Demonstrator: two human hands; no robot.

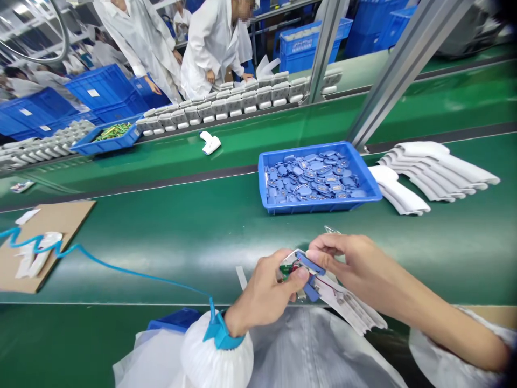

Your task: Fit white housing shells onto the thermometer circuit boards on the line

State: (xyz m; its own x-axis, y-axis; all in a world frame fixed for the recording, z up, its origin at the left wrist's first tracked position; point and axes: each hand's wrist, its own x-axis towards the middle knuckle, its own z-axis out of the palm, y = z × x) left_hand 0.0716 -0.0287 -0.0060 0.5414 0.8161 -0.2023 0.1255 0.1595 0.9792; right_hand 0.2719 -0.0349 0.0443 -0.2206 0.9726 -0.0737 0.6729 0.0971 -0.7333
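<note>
Close to the table's front edge, my left hand (269,288) is closed around a white handle-shaped plastic housing (355,310) with its inner side up. A green circuit board (286,268), thin red wires and blue plastic pieces show in its upper end. My left thumb presses beside the board. The fingers of my right hand (347,258) pinch a blue plastic part (310,263) at the top of the housing. Fingers hide part of the board and the far edge of the housing. A blue wrist strap (223,331) with a coiled cord circles my left wrist.
A blue tray (323,206) of small blue plastic parts stands beyond my hands. White housings (440,170) lie stacked to its right. Cardboard (76,221) with white pieces lies at left. One white housing (210,143) sits on the far green belt (242,137). People in white coats work behind.
</note>
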